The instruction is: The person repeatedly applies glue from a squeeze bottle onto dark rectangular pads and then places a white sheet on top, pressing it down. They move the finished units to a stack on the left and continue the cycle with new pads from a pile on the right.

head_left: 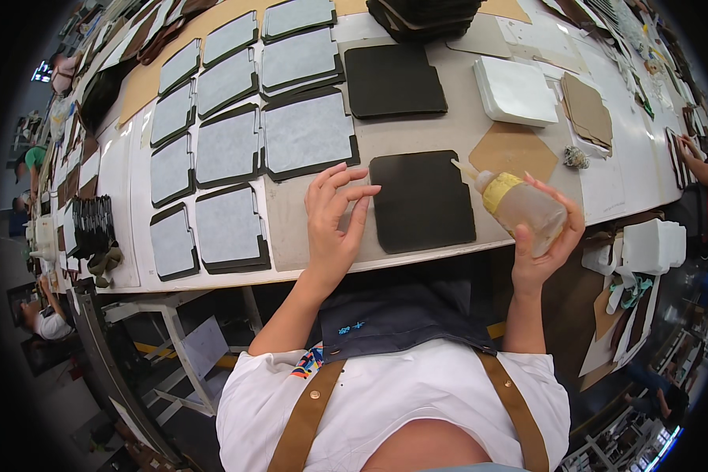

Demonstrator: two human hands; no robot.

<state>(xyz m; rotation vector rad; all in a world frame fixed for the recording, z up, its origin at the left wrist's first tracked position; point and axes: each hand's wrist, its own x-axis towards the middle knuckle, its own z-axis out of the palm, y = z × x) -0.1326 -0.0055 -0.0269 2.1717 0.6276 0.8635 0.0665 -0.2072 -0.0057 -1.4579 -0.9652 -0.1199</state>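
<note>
A: Head view first. What are the hands on?

B: The right hand (544, 236) is wrapped around a squeeze bottle (519, 203), clear with a yellow collar, its nozzle tilted toward the dark leather panel (422, 201) that lies on the table (417, 134) directly ahead. The nozzle tip hangs just over that panel's upper right edge; I can't tell if it touches.

A: And the other hand?

B: The left hand (334, 216) rests at the panel's left edge, fingers spread and slightly curled, tips beside or just on the leather, clamped on nothing.

A: How far along does it look?

B: Judging by the layout, a good share is finished. To the left lie rows of dark panels with grey lining sheets (228, 145) already laid on them, roughly a dozen. The panel under the hands is bare, with no sheen of glue that I can make out, so I'd say this one is only at the start.

A: What is left?

B: A second bare panel (393, 80) lies further up the table, and a dark stack (421, 16) sits near the far edge. A pile of white sheets (518, 90) and some brown card pieces (588, 110) lie to the right, untouched

A: Anyone else?

B: Another person's hand (688, 145) works at the far right edge, well apart
</note>
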